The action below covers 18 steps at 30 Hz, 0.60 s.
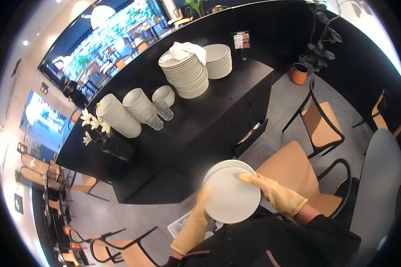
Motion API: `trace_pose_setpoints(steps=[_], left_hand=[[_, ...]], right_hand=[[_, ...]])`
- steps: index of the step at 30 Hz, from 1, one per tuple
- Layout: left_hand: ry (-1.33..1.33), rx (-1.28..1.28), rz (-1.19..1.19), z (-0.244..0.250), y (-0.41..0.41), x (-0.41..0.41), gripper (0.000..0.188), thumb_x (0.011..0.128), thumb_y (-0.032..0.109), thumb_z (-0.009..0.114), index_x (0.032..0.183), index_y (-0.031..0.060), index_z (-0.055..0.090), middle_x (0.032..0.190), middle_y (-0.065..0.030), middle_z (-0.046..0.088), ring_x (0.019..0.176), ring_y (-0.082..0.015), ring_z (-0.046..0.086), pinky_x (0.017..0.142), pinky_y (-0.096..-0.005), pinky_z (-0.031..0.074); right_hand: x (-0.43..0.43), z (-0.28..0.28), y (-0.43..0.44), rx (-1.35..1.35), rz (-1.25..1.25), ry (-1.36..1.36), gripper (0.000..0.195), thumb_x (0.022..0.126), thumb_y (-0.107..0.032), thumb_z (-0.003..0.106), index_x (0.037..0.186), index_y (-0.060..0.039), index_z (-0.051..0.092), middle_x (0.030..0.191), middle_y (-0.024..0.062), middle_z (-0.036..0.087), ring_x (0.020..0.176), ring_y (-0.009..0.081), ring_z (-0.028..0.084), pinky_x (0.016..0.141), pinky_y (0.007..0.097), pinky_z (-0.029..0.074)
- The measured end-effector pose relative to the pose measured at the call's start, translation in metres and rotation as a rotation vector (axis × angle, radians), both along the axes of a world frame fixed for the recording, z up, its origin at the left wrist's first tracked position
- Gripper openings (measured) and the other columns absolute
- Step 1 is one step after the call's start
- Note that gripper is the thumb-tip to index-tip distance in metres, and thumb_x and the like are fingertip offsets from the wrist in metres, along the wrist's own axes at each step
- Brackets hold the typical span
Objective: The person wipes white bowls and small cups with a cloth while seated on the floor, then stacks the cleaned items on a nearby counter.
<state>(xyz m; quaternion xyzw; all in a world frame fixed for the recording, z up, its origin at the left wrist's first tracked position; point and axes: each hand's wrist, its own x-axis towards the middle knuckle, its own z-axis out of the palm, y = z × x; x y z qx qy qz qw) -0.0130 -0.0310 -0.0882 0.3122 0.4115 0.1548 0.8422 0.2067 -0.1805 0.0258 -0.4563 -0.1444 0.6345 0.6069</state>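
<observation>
Two or more round white plates (233,197) are held in front of my body, the top one shifted towards me over the one beneath. My left hand (197,217), in a pale yellow rubber glove, grips their left edge. On the right edge, my gloved right hand (274,192) has its thumb lying across the top plate. Beneath the plates, partly hidden by them and my left forearm, a white bin (173,227) holds dishes that I cannot make out fully. Beyond the plates stands a black sideboard (193,130).
Along the sideboard stand tall plate stacks (187,78) topped by a white cloth (183,51), bowl stacks (118,115), clear glasses (163,110) and a black vase (115,147) with white flowers. One drawer (254,135) is pulled out. Wooden chairs (289,163) crowd the right, near a grey tabletop (377,187).
</observation>
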Motion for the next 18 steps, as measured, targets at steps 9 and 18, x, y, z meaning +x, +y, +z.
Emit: trace_pose_setpoints(steps=[9, 18], left_hand=[[0.013, 0.005, 0.051, 0.004, 0.049, 0.102, 0.082, 0.099, 0.058, 0.063, 0.158, 0.0053, 0.039, 0.149, -0.0156, 0.056, 0.135, -0.0292, 0.057, 0.111, -0.0454, 0.049], [-0.126, 0.135, -0.007, 0.031, 0.127, 0.194, 0.086, 0.099, 0.059, 0.064, 0.159, 0.0048, 0.035, 0.149, -0.0153, 0.055, 0.134, -0.0288, 0.058, 0.109, -0.0458, 0.051]], right_hand=[[0.101, 0.006, 0.062, 0.033, 0.018, -0.013, 0.066, 0.107, -0.044, 0.057, 0.155, 0.0003, 0.048, 0.152, 0.0157, 0.056, 0.141, 0.0232, 0.054, 0.120, 0.0352, 0.038], [0.179, 0.025, 0.138, 0.119, 0.024, -0.128, 0.065, 0.108, -0.051, 0.054, 0.154, -0.0052, 0.051, 0.151, 0.0139, 0.058, 0.138, 0.0227, 0.057, 0.118, 0.0359, 0.042]])
